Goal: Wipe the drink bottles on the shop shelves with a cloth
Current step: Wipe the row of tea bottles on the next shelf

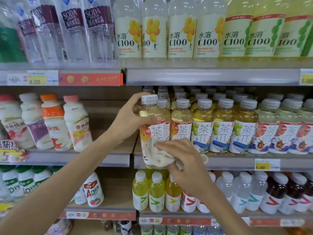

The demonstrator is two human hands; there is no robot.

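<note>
Head view: both hands at work mid-frame, at the middle shelf (237,161).
Left hand (131,118): clamped round the shoulder of the bottle, thumb across the front just above the label, fingers curled behind, under the cap.
Right hand (185,161): at 5 o'clock from the left, closed on the bunched cloth and pressing it to the lower label.
Cloth (157,156): pale, crumpled, flat against the bottle's front.
Tea bottle (153,123): upright at the left end of its row, at 9 o'clock from the neighbouring bottles (181,126); base hidden, so cannot tell whether resting on the shelf.
Step in hand: likely wiping the lower body.
Doing it well: hold the shoulder firm, turn the bottle against the cloth, sweep right round and up to the cap.
Risk: knocking the close-packed neighbours at 3 o'clock.
</note>
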